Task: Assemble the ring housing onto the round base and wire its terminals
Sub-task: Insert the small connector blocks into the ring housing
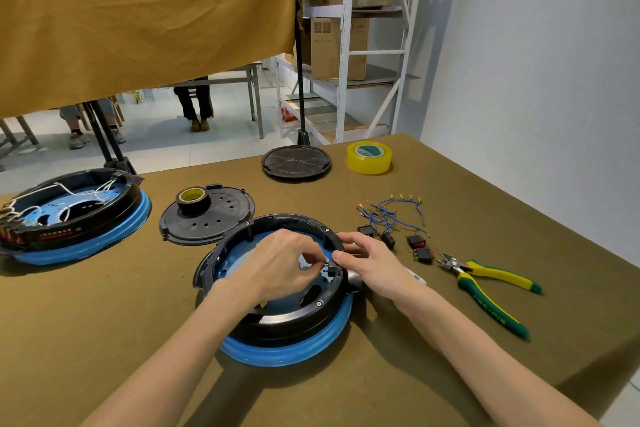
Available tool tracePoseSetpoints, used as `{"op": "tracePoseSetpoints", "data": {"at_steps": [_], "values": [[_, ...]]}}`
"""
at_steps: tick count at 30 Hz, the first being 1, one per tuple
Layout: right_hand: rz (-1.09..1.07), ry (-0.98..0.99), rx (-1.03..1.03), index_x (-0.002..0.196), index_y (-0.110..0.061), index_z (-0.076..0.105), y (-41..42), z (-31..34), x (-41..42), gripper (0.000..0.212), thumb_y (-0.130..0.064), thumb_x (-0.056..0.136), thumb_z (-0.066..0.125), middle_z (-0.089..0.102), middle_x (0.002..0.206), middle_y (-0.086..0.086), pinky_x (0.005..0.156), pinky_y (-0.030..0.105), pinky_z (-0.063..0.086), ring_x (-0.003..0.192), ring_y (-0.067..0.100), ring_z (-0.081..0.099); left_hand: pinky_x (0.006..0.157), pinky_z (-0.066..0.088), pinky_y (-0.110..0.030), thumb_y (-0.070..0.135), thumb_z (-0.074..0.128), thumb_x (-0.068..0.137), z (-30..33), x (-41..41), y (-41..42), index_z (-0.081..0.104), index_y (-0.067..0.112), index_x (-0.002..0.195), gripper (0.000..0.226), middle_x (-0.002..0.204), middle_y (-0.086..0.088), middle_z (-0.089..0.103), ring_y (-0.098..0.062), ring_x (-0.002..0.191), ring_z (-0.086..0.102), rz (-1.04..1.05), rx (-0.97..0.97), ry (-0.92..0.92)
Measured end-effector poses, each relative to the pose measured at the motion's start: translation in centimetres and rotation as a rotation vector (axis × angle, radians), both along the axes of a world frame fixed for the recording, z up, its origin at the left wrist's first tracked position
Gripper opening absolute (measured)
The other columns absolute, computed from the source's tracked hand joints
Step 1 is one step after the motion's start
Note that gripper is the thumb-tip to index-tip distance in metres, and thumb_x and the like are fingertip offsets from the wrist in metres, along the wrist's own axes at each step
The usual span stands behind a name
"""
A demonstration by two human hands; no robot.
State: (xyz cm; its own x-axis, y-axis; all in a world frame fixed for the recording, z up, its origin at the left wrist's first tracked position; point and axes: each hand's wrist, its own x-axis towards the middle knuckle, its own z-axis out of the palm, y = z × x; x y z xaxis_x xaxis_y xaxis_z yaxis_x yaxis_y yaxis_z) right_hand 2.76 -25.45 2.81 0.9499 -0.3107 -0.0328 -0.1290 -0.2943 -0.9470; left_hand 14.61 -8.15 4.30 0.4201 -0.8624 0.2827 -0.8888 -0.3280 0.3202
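Head view | black ring sits on blue base, table centre | my left hand pinches a small part inside the rim | right hand grips rim outside, I'd say steadying | blue wires wait nearby

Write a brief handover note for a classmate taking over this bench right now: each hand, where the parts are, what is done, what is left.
Left hand: pinches a small black terminal part at the inner wall of the black plastic ring housing.
Right hand: holds the ring's outer rim.
Done: ring sits on the round blue base.
Left: the blue jumper wires and black rocker switches lie loose to the right, unfitted.
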Motion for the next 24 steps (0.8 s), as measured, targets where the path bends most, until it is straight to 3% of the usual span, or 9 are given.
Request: {"op": "tracePoseSetpoints", "data": {"at_steps": [4, 8, 10, 12, 14, 17, 21, 24], "values": [[0.0, -0.013, 0.011, 0.127, -0.04, 0.057, -0.2, -0.1, 0.1, 0.029, -0.027, 0.102, 0.062, 0.064, 0.116, -0.017, 0.065, 0.008, 0.049, 0.105, -0.004, 0.06, 0.077, 0.049, -0.017, 0.031, 0.065, 0.091, 0.0, -0.1, 0.3, 0.08, 0.029, 0.094, 0.016, 0.087, 0.018, 0.073, 0.003, 0.075, 0.06, 0.024, -0.003, -0.019], [0.002, -0.028, 0.024, 0.117, -0.042, 0.061, -0.1, -0.2, 0.1, 0.023, -0.027, 0.1, 0.066, 0.067, 0.111, -0.017, 0.064, 0.008, 0.051, 0.099, -0.005, 0.063, 0.083, 0.055, -0.027, 0.03, 0.064, 0.094, 0.2, 0.4, 1.4, 0.08, 0.03, 0.098, 0.016, 0.096, 0.015, 0.076, -0.003, 0.089, 0.066, 0.112, 0.021, -0.024], [-0.108, -0.119, -0.072, 0.109, -0.038, 0.066, -0.6, -0.4, 0.0, 0.014, -0.029, 0.098, 0.067, 0.07, 0.106, -0.016, 0.068, 0.011, 0.05, 0.095, -0.003, 0.065, 0.091, 0.049, -0.03, 0.032, 0.063, 0.097, 0.1, 0.6, 2.1, 0.077, 0.031, 0.101, 0.015, 0.104, 0.017, 0.073, -0.008, 0.1, 0.064, 0.179, -0.002, -0.088], [-0.355, -0.227, -0.23, 0.101, -0.031, 0.07, -2.0, -0.4, 0.0, 0.005, -0.031, 0.098, 0.066, 0.071, 0.099, -0.01, 0.074, 0.018, 0.048, 0.09, 0.005, 0.066, 0.1, 0.039, -0.032, 0.033, 0.063, 0.098, -0.3, 0.7, 3.1, 0.075, 0.033, 0.107, 0.015, 0.115, 0.017, 0.067, -0.01, 0.114, 0.055, 0.284, -0.058, -0.152], [-0.514, -0.127, -0.499, 0.11, -0.023, 0.07, -4.1, -0.4, 0.3, 0.018, -0.034, 0.098, 0.065, 0.069, 0.109, -0.001, 0.084, 0.031, 0.052, 0.099, 0.015, 0.064, 0.109, 0.033, -0.035, 0.033, 0.064, 0.097, -0.6, 0.9, 4.2, 0.071, 0.033, 0.118, 0.022, 0.128, 0.014, 0.06, -0.013, 0.127, 0.047, 0.397, -0.066, -0.158], [-0.475, 0.309, -0.872, 0.127, -0.017, 0.065, -5.9, -1.3, 0.9, 0.04, -0.044, 0.098, 0.06, 0.062, 0.125, 0.008, 0.1, 0.041, 0.047, 0.116, 0.028, 0.058, 0.116, 0.03, -0.039, 0.035, 0.063, 0.098, -1.0, 1.1, 5.5, 0.059, 0.032, 0.138, 0.04, 0.143, 0.008, 0.052, -0.018, 0.139, 0.039, 0.471, -0.038, -0.077], [-0.508, 0.262, -0.957, 0.119, -0.02, 0.072, -6.2, -1.9, 1.6, 0.028, -0.034, 0.103, 0.054, 0.072, 0.111, 0.003, 0.092, 0.038, 0.047, 0.107, 0.025, 0.062, 0.117, 0.034, -0.039, 0.033, 0.064, 0.097, -1.5, 0.3, 6.0, 0.053, 0.026, 0.146, 0.05, 0.148, 0.006, 0.051, -0.017, 0.141, 0.04, 0.532, -0.131, 0.025], [-0.494, 0.146, -0.804, 0.118, -0.016, 0.068, -6.3, -1.7, 1.4, 0.025, -0.032, 0.105, 0.053, 0.073, 0.106, 0.003, 0.093, 0.042, 0.051, 0.1, 0.024, 0.065, 0.114, 0.039, -0.038, 0.033, 0.064, 0.097, -1.5, -0.2, 6.0, 0.054, 0.024, 0.145, 0.05, 0.146, 0.005, 0.053, -0.016, 0.138, 0.044, 0.57, -0.183, 0.051]]}}
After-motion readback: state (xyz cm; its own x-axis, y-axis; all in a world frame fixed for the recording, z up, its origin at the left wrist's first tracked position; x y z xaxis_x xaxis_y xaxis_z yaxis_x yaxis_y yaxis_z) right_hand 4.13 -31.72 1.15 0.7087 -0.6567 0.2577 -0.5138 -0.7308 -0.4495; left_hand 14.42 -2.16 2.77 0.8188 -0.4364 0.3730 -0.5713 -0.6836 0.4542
